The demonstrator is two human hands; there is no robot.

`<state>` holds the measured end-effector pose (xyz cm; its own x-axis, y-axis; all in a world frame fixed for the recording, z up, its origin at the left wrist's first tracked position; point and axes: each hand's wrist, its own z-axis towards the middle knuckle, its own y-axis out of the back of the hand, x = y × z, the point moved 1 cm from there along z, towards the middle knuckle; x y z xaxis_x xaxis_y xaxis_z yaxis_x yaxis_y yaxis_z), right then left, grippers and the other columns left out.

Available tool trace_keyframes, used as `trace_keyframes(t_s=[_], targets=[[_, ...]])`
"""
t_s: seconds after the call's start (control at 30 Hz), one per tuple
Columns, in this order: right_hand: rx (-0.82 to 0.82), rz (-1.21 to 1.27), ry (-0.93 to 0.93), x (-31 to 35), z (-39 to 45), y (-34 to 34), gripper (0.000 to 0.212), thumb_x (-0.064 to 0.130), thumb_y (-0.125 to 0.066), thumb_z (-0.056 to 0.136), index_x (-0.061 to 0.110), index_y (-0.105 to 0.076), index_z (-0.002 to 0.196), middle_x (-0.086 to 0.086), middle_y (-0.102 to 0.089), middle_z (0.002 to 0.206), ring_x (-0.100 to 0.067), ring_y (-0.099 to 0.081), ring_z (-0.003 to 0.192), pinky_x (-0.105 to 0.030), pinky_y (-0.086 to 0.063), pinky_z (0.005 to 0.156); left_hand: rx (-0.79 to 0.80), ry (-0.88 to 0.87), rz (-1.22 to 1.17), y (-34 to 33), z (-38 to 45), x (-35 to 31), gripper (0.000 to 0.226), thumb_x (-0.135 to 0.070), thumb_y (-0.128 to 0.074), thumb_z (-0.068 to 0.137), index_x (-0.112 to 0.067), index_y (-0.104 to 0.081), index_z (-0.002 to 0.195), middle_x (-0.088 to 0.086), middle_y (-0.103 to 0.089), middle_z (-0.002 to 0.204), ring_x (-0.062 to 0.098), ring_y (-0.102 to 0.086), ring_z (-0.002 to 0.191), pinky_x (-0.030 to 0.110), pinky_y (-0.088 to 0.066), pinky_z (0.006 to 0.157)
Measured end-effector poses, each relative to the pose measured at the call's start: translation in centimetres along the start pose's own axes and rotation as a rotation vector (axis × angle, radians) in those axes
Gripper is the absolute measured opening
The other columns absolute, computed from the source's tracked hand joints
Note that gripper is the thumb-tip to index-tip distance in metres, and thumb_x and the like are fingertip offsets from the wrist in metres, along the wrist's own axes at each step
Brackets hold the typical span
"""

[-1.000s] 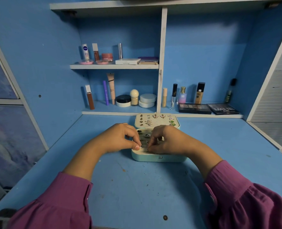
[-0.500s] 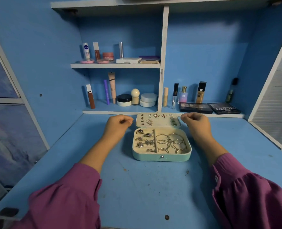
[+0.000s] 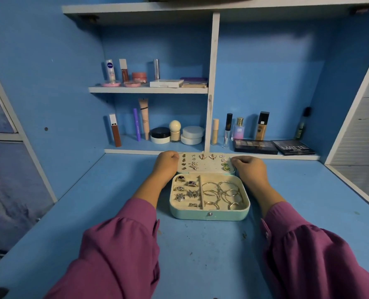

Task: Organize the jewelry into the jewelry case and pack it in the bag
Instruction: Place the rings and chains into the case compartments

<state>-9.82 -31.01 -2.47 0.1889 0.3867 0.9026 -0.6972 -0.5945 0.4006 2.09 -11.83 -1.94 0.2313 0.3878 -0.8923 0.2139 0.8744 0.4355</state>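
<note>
Gripping the open lid [image 3: 205,162] by its two ends, left hand [image 3: 165,164] and right hand [image 3: 248,169] look set to fold it over the filled jewelry case [image 3: 209,213]; bagging comes after.

Both forearms reach forward in purple sleeves pushed back from the wrists. The left hand [image 3: 165,163] has its fingers curled, knuckles up, thumb side turned inward. The right hand [image 3: 249,167] mirrors it, fingers curled under, wrist straight. The two hands are level and apart

Loose magenta sleeves [image 3: 123,251], buttoned cuffs
</note>
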Motion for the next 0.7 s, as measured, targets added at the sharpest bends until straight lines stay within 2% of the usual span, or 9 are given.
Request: trace_keyframes(t_s=[0.23, 0.3, 0.37, 0.4, 0.43, 0.5, 0.57, 0.63, 0.7], targets=[[0.009, 0.018, -0.006, 0.1, 0.0, 0.1, 0.025, 0.021, -0.058, 0.093, 0.01, -0.071, 0.111, -0.004, -0.068, 0.115, -0.011, -0.055, 0.096, -0.023, -0.041, 0.086, -0.026, 0.005, -0.086, -0.2, 0.6, -0.1, 0.031, -0.011, -0.042, 0.1, -0.009, -0.06, 0.125, 0.009, -0.062, 0.126, 0.022, -0.058, 0.113, 0.039, -0.047, 0.1], [0.013, 0.043, -0.015, 0.2, -0.2, 0.2, 0.026, 0.02, -0.058, 0.093, 0.009, -0.07, 0.112, -0.004, -0.068, 0.116, -0.012, -0.056, 0.1, -0.024, -0.042, 0.088, -0.034, -0.001, -0.162, 0.0, 0.5, -0.1, 0.031, -0.01, -0.042, 0.1, -0.011, -0.06, 0.125, 0.005, -0.063, 0.122, 0.017, -0.06, 0.106, 0.028, -0.052, 0.087], [0.016, 0.098, -0.024, 0.2, -0.3, 0.3, 0.025, 0.02, -0.059, 0.092, 0.009, -0.071, 0.111, -0.003, -0.069, 0.114, -0.013, -0.058, 0.101, -0.025, -0.044, 0.09, -0.042, -0.014, -0.229, 0.3, 0.1, -0.4, 0.031, -0.005, -0.041, 0.099, -0.009, -0.061, 0.123, 0.004, -0.064, 0.114, 0.012, -0.06, 0.096, 0.01, -0.048, 0.067], [0.02, 0.125, -0.033, 0.3, -0.4, 0.3, 0.024, 0.019, -0.06, 0.091, 0.009, -0.071, 0.11, -0.003, -0.069, 0.112, -0.012, -0.059, 0.097, -0.026, -0.045, 0.088, -0.052, -0.024, -0.249, 0.5, -0.1, -0.6, 0.032, -0.002, -0.042, 0.098, -0.008, -0.061, 0.122, 0.005, -0.065, 0.112, 0.012, -0.06, 0.093, 0.006, -0.045, 0.061], [0.025, 0.15, -0.044, 0.4, -0.5, 0.4, 0.023, 0.019, -0.061, 0.091, 0.009, -0.072, 0.109, -0.002, -0.07, 0.106, -0.01, -0.059, 0.09, -0.025, -0.046, 0.082, -0.063, -0.035, -0.267, 0.7, -0.3, -0.6, 0.032, 0.001, -0.043, 0.096, -0.008, -0.062, 0.12, 0.006, -0.065, 0.112, 0.015, -0.061, 0.095, 0.007, -0.045, 0.06], [0.039, 0.191, -0.067, 0.4, -0.6, 0.6, 0.019, 0.018, -0.063, 0.089, 0.009, -0.073, 0.102, 0.001, -0.069, 0.09, -0.006, -0.054, 0.072, -0.022, -0.044, 0.068, -0.085, -0.032, -0.296, 1.1, -0.8, -0.9, 0.03, 0.001, -0.046, 0.095, -0.006, -0.064, 0.118, 0.011, -0.066, 0.115, 0.024, -0.062, 0.104, 0.019, -0.052, 0.071], [0.058, 0.223, -0.074, 0.6, -0.9, 0.9, 0.014, 0.017, -0.064, 0.089, 0.009, -0.073, 0.096, 0.006, -0.066, 0.081, -0.003, -0.052, 0.068, -0.018, -0.041, 0.062, -0.087, -0.008, -0.307, 1.3, -1.2, -0.9, 0.025, -0.004, -0.051, 0.095, -0.005, -0.065, 0.116, 0.014, -0.067, 0.115, 0.018, -0.063, 0.091, 0.031, -0.052, 0.075], [0.088, 0.246, -0.074, 0.7, -1.2, 1.3, 0.01, 0.016, -0.065, 0.088, 0.01, -0.072, 0.092, 0.007, -0.065, 0.081, -0.003, -0.053, 0.07, -0.017, -0.04, 0.061, -0.06, -0.002, -0.308, 1.6, -1.5, -0.7, 0.02, -0.009, -0.055, 0.095, -0.007, -0.067, 0.111, 0.011, -0.068, 0.107, 0.007, -0.053, 0.069, 0.024, -0.046, 0.064], [0.122, 0.254, -0.085, 0.7, -1.5, 1.6, 0.008, 0.017, -0.067, 0.087, 0.011, -0.072, 0.087, 0.006, -0.066, 0.082, -0.004, -0.053, 0.069, -0.018, -0.039, 0.059, -0.037, 0.005, -0.318, 1.8, -1.7, -0.4, 0.015, -0.012, -0.059, 0.093, -0.01, -0.068, 0.106, 0.003, -0.066, 0.092, 0.005, -0.049, 0.066, 0.022, -0.041, 0.063]])
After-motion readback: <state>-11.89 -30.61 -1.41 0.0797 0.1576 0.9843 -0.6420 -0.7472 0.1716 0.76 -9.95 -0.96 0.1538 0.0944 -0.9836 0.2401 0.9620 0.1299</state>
